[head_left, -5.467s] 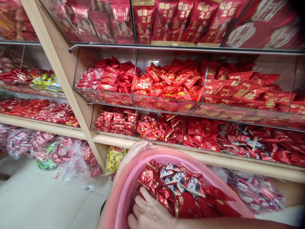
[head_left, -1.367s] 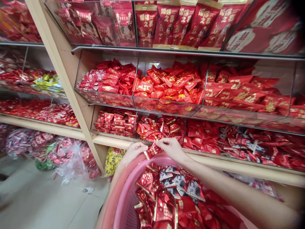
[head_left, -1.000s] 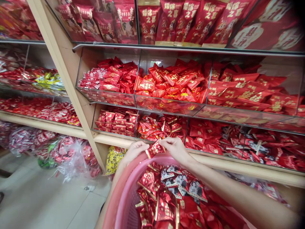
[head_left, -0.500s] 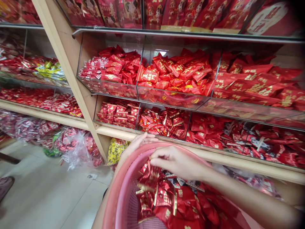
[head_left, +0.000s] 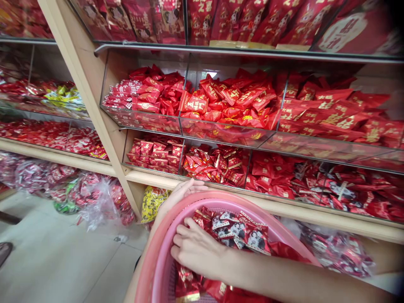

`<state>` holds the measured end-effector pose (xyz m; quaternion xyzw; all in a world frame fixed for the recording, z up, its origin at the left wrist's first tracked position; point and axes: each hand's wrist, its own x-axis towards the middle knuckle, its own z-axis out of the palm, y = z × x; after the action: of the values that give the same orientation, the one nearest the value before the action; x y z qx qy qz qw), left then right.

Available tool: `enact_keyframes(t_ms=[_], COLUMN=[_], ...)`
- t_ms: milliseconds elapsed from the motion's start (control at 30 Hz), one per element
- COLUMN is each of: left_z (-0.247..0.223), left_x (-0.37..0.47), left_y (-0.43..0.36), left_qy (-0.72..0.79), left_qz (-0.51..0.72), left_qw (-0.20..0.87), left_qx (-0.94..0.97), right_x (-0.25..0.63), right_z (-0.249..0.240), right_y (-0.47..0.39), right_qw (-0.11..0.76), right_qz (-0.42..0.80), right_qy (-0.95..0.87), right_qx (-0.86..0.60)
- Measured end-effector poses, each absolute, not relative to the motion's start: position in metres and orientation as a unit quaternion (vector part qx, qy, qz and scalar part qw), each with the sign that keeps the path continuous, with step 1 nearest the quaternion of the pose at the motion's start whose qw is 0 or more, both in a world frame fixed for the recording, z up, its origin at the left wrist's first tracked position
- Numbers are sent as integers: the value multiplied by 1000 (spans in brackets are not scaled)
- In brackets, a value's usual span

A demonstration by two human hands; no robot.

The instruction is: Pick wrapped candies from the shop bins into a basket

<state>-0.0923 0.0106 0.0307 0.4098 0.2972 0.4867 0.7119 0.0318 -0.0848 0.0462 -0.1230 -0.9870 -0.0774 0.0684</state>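
Observation:
A pink plastic basket (head_left: pixel 164 235) holds red wrapped candies (head_left: pixel 186 280) with gold edges, and candies with black-and-white figures (head_left: pixel 235 230). My left arm curves round the basket's outer side. My left hand (head_left: pixel 184 191) lies at its far rim by the shelf edge, fingers stretched out and partly hidden by the rim. Down inside the basket, on its left side, is my right hand (head_left: pixel 197 248), back upward and fingers curled in among the candies. Whatever its fingertips hold is out of sight.
Wooden shelves (head_left: pixel 151 179) with clear-walled bins of red candies (head_left: pixel 233 94) rise in front. Red printed bags (head_left: pixel 233 21) stand on the upper shelf. Below are a yellow bag (head_left: pixel 154 204) and clear plastic bags (head_left: pixel 104 202) on the tiled floor (head_left: pixel 94 252).
My right hand, which pinched a red candy packet above the pile, has moved left and lower into the basket. The figure-printed candies now show more. My left hand stays at the rim.

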Motion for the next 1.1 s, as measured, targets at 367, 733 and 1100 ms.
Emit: enact_keyframes(t_ms=[367,733,1100], left_z=[23,14,17], left_x=[-92,-99,-98], left_y=[15,24,23], left_qy=[283,288,284], left_qz=[490,477,479], left_qw=[711,707,702], left_qx=[418,436,444], right_x=[76,121,133], right_z=[101,130,144], right_y=[-49,83,67], right_qw=[224,53,26], right_qz=[-148,-322,-367], right_qy=[-942,-899,-883], right_qx=[-203,-293,-290])
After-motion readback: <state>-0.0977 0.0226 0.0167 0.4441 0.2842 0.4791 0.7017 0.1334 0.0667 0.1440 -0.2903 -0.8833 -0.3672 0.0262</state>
